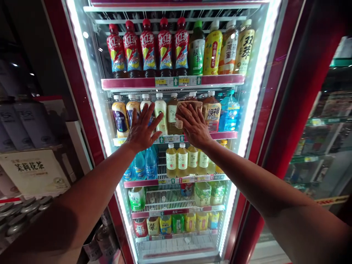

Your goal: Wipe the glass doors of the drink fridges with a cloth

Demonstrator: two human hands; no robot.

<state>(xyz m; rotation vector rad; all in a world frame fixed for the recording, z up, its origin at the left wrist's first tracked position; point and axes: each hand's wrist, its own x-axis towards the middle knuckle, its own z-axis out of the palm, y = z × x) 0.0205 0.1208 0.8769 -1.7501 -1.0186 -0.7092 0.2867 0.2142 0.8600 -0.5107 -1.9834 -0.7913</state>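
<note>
My left hand (143,128) lies flat with fingers spread on the glass door (247,110) of a red drinks fridge. My right hand (194,126) presses a brown cloth (189,106) against the same glass, just right of the left hand, at the height of the second shelf. Behind the glass stand rows of bottles: red-capped ones (148,47) on the top shelf, pale milky and yellow ones (161,113) behind my hands, and yellow tea bottles (181,159) below.
The fridge's red frame (82,110) runs down both sides. Stacked boxes (33,172) and several cans (22,214) sit on shelves at the left. A second glass-fronted cooler (321,139) stands at the right.
</note>
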